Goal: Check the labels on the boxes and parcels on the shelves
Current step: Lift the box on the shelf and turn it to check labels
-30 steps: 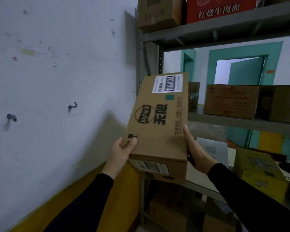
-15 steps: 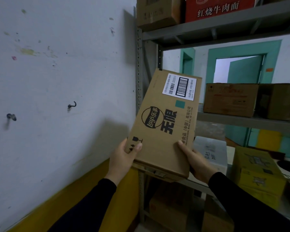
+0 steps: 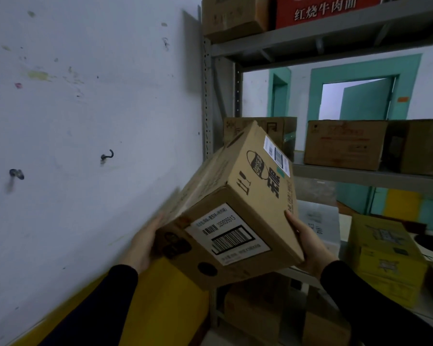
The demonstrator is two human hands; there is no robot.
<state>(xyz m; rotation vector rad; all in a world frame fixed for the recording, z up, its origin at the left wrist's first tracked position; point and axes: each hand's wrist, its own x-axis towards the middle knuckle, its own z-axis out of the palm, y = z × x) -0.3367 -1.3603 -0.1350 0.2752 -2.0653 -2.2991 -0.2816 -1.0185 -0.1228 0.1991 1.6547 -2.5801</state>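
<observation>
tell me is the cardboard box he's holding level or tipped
Tipped. The cardboard box is held at a slant between left hand and right hand, its barcode label end facing the camera.

A matt brown corrugated cardboard box (image 3: 235, 203) carries a smooth white paper barcode label (image 3: 228, 237) on its near face and a second paper label (image 3: 276, 154) on its upper side. Behind it, grey painted metal shelving (image 3: 335, 38) holds more plain cardboard cartons (image 3: 345, 144), a red printed carton (image 3: 325, 8) and a yellow printed box (image 3: 385, 255). The white wall (image 3: 85, 121) is matt, stained plaster with a dark metal hook (image 3: 108, 156).
</observation>
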